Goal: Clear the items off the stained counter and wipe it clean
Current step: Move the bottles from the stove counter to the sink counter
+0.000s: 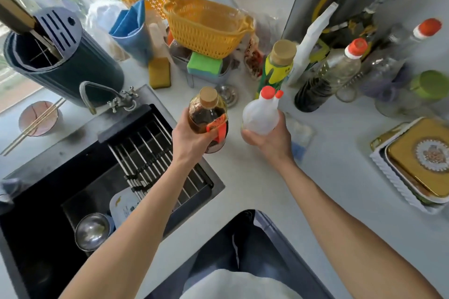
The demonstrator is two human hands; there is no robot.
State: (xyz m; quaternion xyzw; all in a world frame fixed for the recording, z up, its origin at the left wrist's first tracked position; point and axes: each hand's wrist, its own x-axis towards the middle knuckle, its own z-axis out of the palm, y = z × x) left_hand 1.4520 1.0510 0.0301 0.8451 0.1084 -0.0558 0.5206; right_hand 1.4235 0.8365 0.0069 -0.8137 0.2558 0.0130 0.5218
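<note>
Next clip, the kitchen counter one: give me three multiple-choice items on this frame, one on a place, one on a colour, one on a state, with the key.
1. Where do the chopsticks lie?
A. across a small bowl
B. in the sink
C. in the yellow basket

2. What colour are the caps on the white plastic bottle?
A. green
B. red
C. gold

3. What is the left hand doing?
A. resting flat on the counter
B. turning the tap
C. gripping a brown glass bottle

Key: 1 A, they rest on the small bowl left of the sink; 2 B, both caps are red; 3 C, it grips the brown glass bottle.
</note>
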